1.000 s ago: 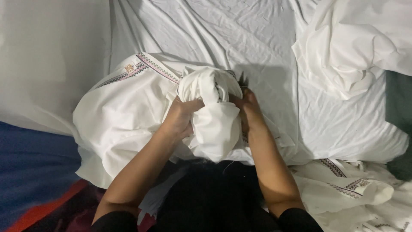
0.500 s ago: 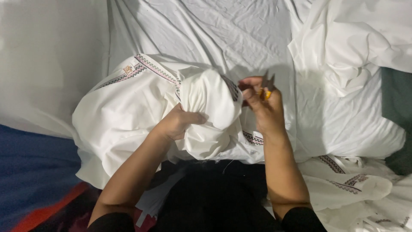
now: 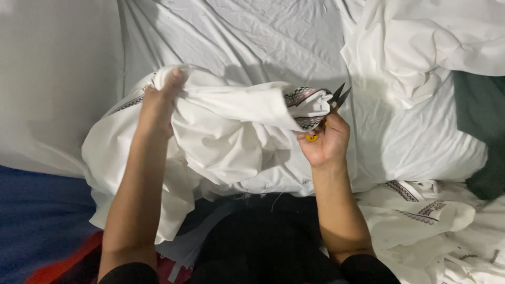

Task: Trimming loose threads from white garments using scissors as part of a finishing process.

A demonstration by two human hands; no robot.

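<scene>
Left hand: the left hand (image 3: 158, 102) is closed around a bunched fold of the white garment (image 3: 231, 137), lifting it above the lap
Garment: white cloth with a patterned trim band (image 3: 302, 96), held up between the two hands, its lower part draped over the person's lap and the blue surface (image 3: 37, 221)
Right hand: the right hand (image 3: 323, 142) grips small thread snips (image 3: 332, 105) with a yellow handle, blades parted and pointing up, and pinches the trimmed edge of the garment just beside them
Risk, cloth: the open blades lie touching or nearly touching the trim; a loose fold slipping between them could likely be nicked
Risk, fingers: the fingers pinching the edge sit close to the blades, so a slip of the grip might catch them
Risk, hold: the bunched fold on the left could sag and pull the edge out of line
Count: two hands, one pair of snips, one held garment, at least two more white trimmed pieces (image 3: 421, 210) lying at the right, one dark green cloth (image 3: 481, 131) at the far right
</scene>
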